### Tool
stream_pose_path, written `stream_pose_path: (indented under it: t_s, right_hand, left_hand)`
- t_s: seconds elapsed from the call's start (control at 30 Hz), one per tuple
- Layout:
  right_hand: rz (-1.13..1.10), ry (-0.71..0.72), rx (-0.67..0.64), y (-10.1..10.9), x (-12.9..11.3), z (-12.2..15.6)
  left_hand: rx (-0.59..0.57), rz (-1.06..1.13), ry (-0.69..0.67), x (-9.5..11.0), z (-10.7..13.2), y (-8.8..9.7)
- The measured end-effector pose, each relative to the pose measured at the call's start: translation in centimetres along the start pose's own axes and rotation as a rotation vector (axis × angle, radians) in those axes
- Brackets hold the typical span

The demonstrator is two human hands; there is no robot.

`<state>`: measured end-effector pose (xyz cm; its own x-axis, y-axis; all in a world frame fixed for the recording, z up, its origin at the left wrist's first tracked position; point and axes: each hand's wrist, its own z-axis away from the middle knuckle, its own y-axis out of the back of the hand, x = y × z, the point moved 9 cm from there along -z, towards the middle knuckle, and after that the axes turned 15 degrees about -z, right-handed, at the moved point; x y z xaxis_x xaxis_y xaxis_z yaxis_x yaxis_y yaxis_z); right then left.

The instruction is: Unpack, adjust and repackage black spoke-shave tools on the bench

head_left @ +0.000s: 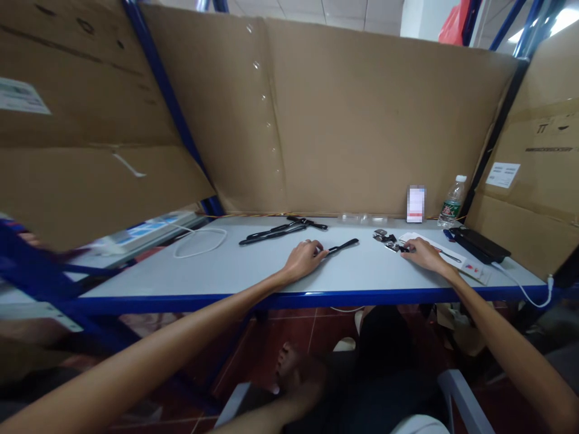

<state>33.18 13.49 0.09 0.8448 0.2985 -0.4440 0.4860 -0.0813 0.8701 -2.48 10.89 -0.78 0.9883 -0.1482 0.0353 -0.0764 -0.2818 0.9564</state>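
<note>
My left hand (pixel 305 259) rests on the tabletop with its fingers closed round one end of a slim black handle-like strip (pixel 346 245). The strip's free end points right, and the part under the fingers is hidden. Further right, my right hand (pixel 423 253) is bent down at the edge of a small pile of shiny metal and black pieces (pixel 386 239). Its fingers are pinched together on a small dark piece, mostly covered by the fingertips. Beyond my left hand lie several long black strips (pixel 274 234), crossing one another.
A white table (pixel 253 274) has a blue front edge. At the back right stand a phone (pixel 416 205) and a plastic bottle (pixel 451 202). A black case (pixel 482 244), a printed card (pixel 470 268) and a white cable (pixel 520 288) lie right. Cardboard (pixel 362 120) walls the back.
</note>
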Motion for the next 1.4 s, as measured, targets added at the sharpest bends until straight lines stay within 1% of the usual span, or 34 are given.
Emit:
stream_pose_path:
  t_s: [0.13,0.33,0.5,0.7,0.77,0.9,0.97,1.03,1.1,1.23,1.4]
  right_hand:
    - [0.04,0.003,0.026,0.0,-0.1,0.2]
    - [0.068,-0.034,0.072,-0.2,-0.1,0.7]
    - [0.068,-0.042,0.085,0.0,-0.2,1.1]
    - [0.001,-0.034,0.091,0.2,0.3,1.5]
    - [-0.017,-0.019,0.117,0.4,0.4,1.8]
    - [-0.03,-0.014,0.197,0.9,0.6,2.3]
    - [-0.037,-0.003,0.224,1.2,0.1,2.3]
    - [-0.031,0.012,0.228,1.5,-0.8,1.9]
    - [-0.002,0.017,0.2,1.5,-1.8,1.1]
    - [0.063,0.017,0.103,1.1,-3.5,-1.2]
    - [0.093,-0.069,-0.053,-0.2,-3.7,-3.6]
  left_hand:
    - [0.002,0.004,0.0,0.6,-0.2,0.0]
    - [-0.049,0.033,0.003,0.9,-0.6,-0.4]
    - [0.021,-0.014,-0.044,1.8,0.1,0.3]
    - [0.064,0.07,-0.04,1.9,0.7,0.8]
    - [0.05,0.065,-0.05,1.7,0.6,0.8]
    - [-0.02,0.101,-0.105,1.4,0.3,0.9]
    - [-0.045,0.097,-0.134,1.3,0.3,0.9]
    - [-0.048,0.054,-0.127,1.2,0.4,0.9]
    - [-0.031,-0.004,-0.087,1.1,0.7,0.9]
    - [0.024,-0.07,-0.027,1.4,1.4,1.0]
    - [0.009,-0.079,-0.015,1.7,1.6,0.9]
